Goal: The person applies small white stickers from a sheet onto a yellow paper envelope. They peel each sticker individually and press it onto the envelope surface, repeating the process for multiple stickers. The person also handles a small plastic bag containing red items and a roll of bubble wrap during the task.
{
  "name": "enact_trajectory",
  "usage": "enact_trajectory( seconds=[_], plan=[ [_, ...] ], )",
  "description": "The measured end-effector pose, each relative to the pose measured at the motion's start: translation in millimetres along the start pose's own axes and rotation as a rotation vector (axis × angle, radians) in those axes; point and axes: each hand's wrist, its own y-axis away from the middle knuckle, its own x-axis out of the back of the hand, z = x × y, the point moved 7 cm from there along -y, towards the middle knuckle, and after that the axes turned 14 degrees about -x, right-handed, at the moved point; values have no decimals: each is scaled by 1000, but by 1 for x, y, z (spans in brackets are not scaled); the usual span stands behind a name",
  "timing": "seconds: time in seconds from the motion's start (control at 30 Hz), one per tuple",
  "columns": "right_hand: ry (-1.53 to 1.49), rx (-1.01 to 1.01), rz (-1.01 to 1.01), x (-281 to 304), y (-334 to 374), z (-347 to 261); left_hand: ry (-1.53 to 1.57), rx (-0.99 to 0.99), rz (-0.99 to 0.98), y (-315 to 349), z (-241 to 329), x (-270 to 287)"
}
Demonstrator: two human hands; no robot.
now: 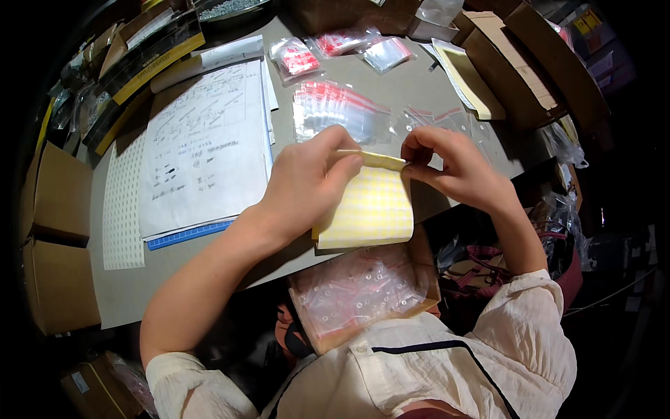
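My left hand (317, 171) is closed on a sheet of yellow stickers (373, 209), thumb on top near the upper edge. The sheet is bent over along that edge and hangs past the table's front. At the right end of the fold, my right hand (447, 164) pinches the sheet's edge; whether a loose sticker is also between its fingertips is too small to tell. Just beyond my hands, a fanned row of clear zip bags (335, 112) with red strips lies on the table. More small clear bags (436, 120) with little ring-shaped pieces lie beyond my right hand.
Below the sheet, an open carton (426, 297) holds many filled bags. Handwritten papers (202, 153) and a white dotted sheet (124, 209) cover the table's left. Bundled bags (296, 57) lie at the back. Cardboard boxes (63, 188) stand left, and another box (513, 63) back right.
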Motion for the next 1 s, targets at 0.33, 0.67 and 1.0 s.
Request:
enact_trajectory(
  seconds=[0.33,0.67,1.0],
  plan=[
    [494,384,359,-12,25,-35,-43,33,-8,-1,-13,2],
    [-183,-126,-49,11,-62,14,-63,126,-39,-2,-18,0],
    [692,-297,182,30,-80,19,-83,63,-31,1,-10,-1]
  ],
)
